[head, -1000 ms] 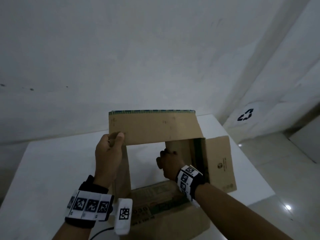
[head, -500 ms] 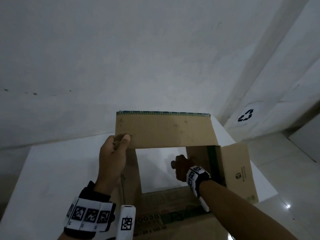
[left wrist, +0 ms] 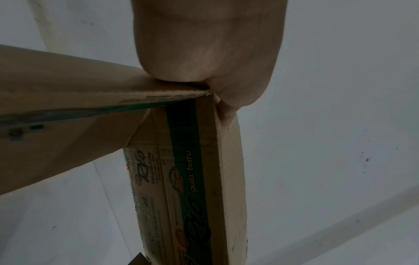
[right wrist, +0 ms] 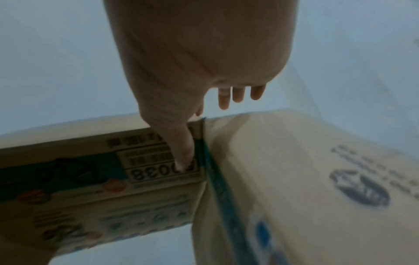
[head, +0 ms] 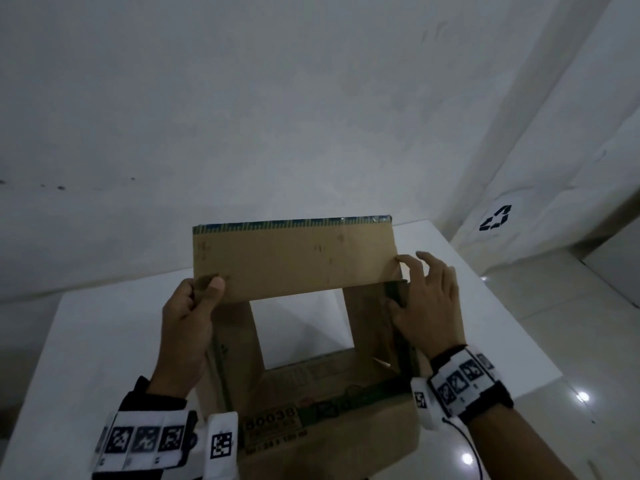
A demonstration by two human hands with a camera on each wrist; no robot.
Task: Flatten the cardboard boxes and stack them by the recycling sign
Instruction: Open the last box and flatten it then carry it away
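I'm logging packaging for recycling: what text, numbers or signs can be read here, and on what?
"gula batu": cardboard box, green band.
"Rio": same side, uncertain.
"50038": box's near panel; in right wrist view "0038".
Recycling sign: on the wall.
Other print: too blurred.

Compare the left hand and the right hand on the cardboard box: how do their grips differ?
The left hand pinches the box's far-left corner, thumb curled over the panel; the right hand has fingers spread and fairly straight. The left hand takes the far panel; the right hand lies along the right side. Both touch the same upright, unflattened box.
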